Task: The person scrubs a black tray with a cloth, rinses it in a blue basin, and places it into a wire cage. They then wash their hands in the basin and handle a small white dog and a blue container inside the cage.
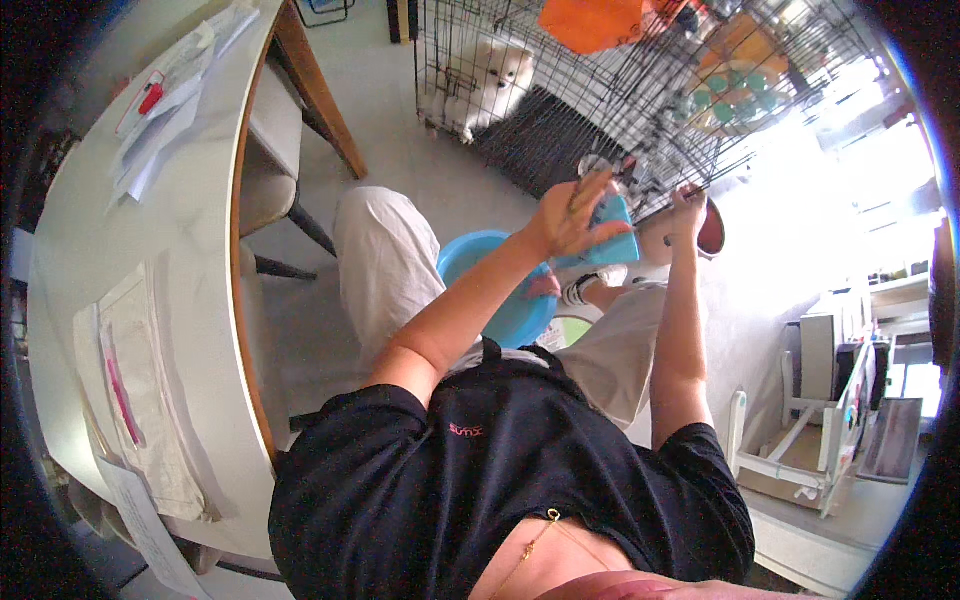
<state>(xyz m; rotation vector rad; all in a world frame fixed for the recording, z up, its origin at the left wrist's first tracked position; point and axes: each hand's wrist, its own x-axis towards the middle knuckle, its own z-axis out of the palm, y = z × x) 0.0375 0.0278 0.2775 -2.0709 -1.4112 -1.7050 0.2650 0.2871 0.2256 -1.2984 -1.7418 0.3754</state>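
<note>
My left hand [576, 216] is raised in front of the black wire cage [570, 82], fingers spread, nothing visible in its grasp. Just behind it is a light-blue plastic object [616, 236], partly hidden by the hand. At the cage's near corner my right hand [688, 210] has its fingers curled around the wire edge. A fluffy white dog [491, 86] is inside the cage, at the left end, beside a dark floor tray [544, 131]. Between my knees stands a round blue basin [469, 251], with a pink item [545, 285] by its right side.
An orange object [592, 22] is at the cage's top. A brown rounded container [712, 229] stands by my right hand. To the left, a white table [202, 300] bears papers and a cloth bag [142, 390]; a chair [266, 165] is tucked beneath. White furniture frame [795, 442] lies right.
</note>
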